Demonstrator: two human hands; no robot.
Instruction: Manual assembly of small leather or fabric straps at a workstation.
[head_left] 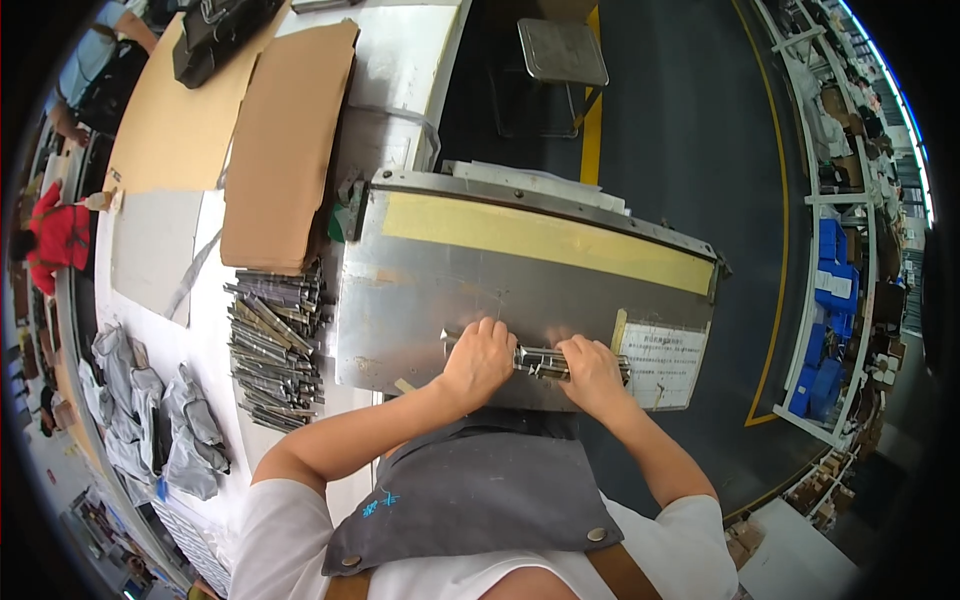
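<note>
My left hand (480, 364) is closed around one end of a bundle of thin, dark metallic strips (540, 360). Farther right, my right hand (592, 376) grips the same bundle near its other end. The bundle lies crosswise, low over a grey metal work plate (440, 280); whether it rests on the plate, I cannot tell. A strip of yellow tape (540, 240) runs along the plate's far side, and a printed sheet (668, 360) is stuck near its right edge. Left of the plate, many similar strips form a long pile (272, 350) on the white table.
Brown cardboard (285, 150) lies beyond the pile, and grey pouches (190, 430) sit left of it. A metal stool (562, 52) stands on the dark floor ahead. Shelving (850, 200) with blue bins (835, 275) lines the right. Other people are at the far left.
</note>
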